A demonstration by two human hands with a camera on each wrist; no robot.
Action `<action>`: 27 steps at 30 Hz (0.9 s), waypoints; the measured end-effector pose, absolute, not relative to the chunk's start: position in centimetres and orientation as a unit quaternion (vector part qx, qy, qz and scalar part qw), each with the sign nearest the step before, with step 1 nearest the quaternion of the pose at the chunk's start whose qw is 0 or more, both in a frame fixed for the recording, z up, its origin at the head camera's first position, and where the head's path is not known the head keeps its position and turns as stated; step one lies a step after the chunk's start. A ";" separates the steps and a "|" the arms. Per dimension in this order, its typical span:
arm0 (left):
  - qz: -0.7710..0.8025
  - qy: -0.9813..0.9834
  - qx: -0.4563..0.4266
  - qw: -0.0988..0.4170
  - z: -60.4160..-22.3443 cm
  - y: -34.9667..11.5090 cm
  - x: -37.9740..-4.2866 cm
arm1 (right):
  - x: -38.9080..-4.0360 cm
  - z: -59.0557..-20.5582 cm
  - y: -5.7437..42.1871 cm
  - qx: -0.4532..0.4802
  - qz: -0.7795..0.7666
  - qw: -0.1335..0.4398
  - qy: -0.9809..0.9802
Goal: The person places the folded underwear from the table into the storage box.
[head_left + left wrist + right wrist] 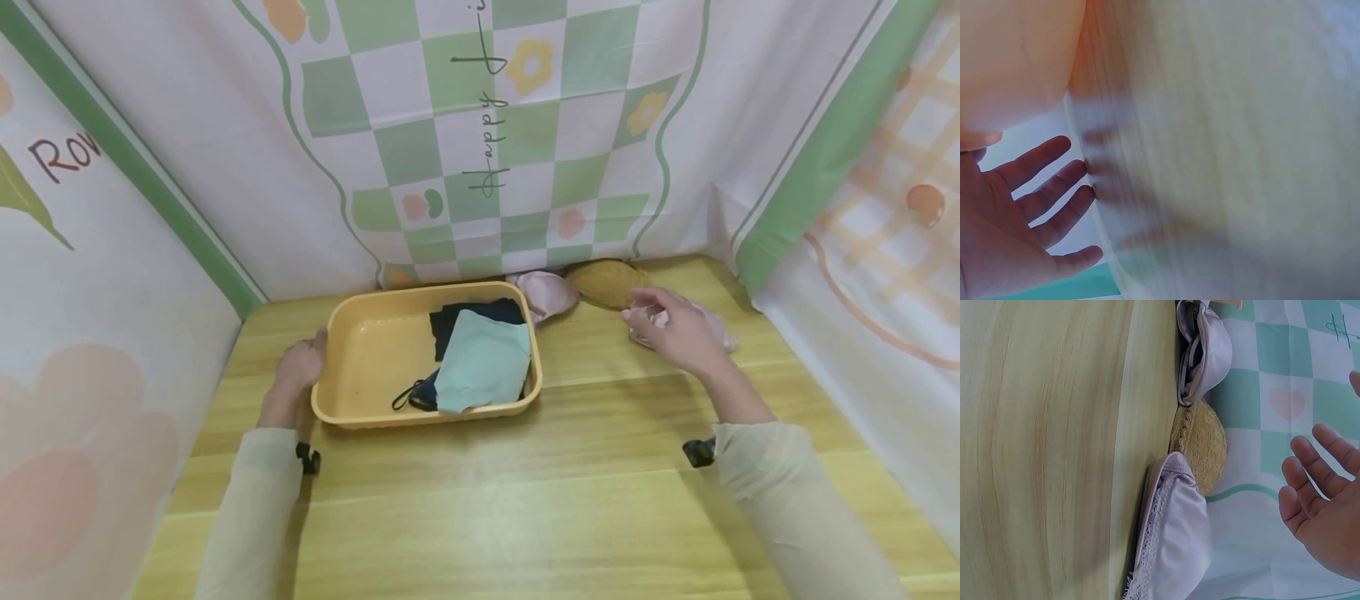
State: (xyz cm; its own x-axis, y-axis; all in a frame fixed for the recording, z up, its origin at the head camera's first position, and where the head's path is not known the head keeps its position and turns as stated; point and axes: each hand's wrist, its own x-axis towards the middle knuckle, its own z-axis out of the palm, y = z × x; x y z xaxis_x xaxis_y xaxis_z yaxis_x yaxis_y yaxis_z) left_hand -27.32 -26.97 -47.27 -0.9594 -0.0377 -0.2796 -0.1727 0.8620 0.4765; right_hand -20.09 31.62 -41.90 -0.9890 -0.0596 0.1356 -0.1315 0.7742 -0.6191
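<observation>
A yellow plastic tub (367, 354) sits on the table. My left hand (303, 363) is at its left end, thumb at the rim; in the left wrist view, the fingers of that hand (1029, 219) are straight and spread. Inside the tub's right half lie a mint-green cloth (483, 360), a black cloth (487, 311) and a navy piece with a thin strap (424, 393). My right hand (678, 332) hovers over a pink lace-edged bra (1175, 531), fingers loosely bent and holding nothing. Beside that are a mustard bra (1204, 447) and another pink bra (1210, 356).
A printed cloth curtain (525, 167) hangs along the table's back edge, with the bras lying against its foot. More printed cloth walls stand at the left (97, 333) and right (885, 250). Wooden tabletop (487, 508) stretches in front of the tub.
</observation>
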 end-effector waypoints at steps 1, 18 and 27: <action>0.257 0.956 -0.054 0.131 -47.3 -27.0 -27.3 | -20.1 -41.9 31.7 0.050 0.330 0.056 -0.941; 0.265 0.954 -0.059 0.129 -47.4 -27.0 -27.3 | -20.0 -42.0 33.5 0.025 0.320 0.063 -0.945; 0.261 0.954 -0.066 0.134 -47.1 -26.9 -27.3 | -20.2 -42.1 34.4 0.026 0.325 0.067 -0.943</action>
